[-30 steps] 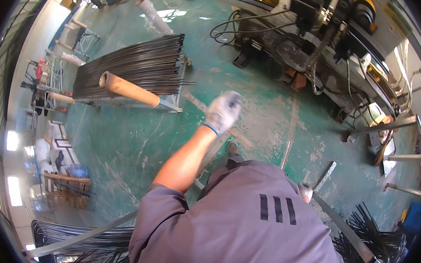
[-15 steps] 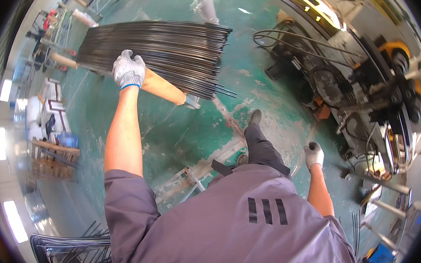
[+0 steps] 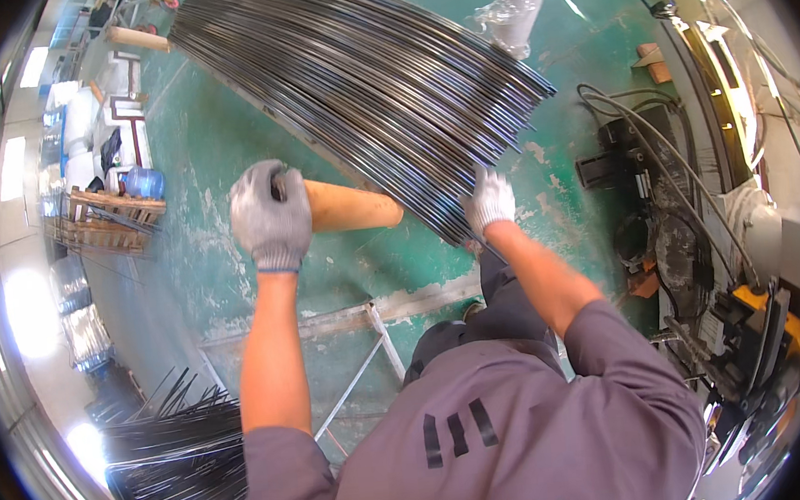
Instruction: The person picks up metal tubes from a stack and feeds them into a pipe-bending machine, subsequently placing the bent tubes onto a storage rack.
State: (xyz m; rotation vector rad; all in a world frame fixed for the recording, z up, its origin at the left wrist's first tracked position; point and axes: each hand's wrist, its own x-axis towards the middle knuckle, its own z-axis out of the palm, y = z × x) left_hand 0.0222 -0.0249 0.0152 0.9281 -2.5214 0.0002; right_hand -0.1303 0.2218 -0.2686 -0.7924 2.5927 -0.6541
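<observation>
A large bundle of long dark steel rods (image 3: 358, 75) lies slanted across the green floor, resting on a tan cardboard tube (image 3: 350, 207). My gloved left hand (image 3: 270, 215) is closed around the near end of that tube. My gloved right hand (image 3: 488, 202) presses on the lower ends of the rods, fingers curled over a few of them. My grey-shirted torso (image 3: 489, 431) fills the bottom of the view.
A second pile of dark rods (image 3: 182, 465) lies at lower left beside a metal frame (image 3: 354, 385). Machines and cables (image 3: 661, 229) stand on the right. A wooden pallet and a blue water bottle (image 3: 141, 183) sit at the left. Another tube (image 3: 134, 38) supports the bundle's far end.
The view has closed in on the rod bundle. My left hand stays on the tube's end. My right hand has come up from my side onto the rod ends.
</observation>
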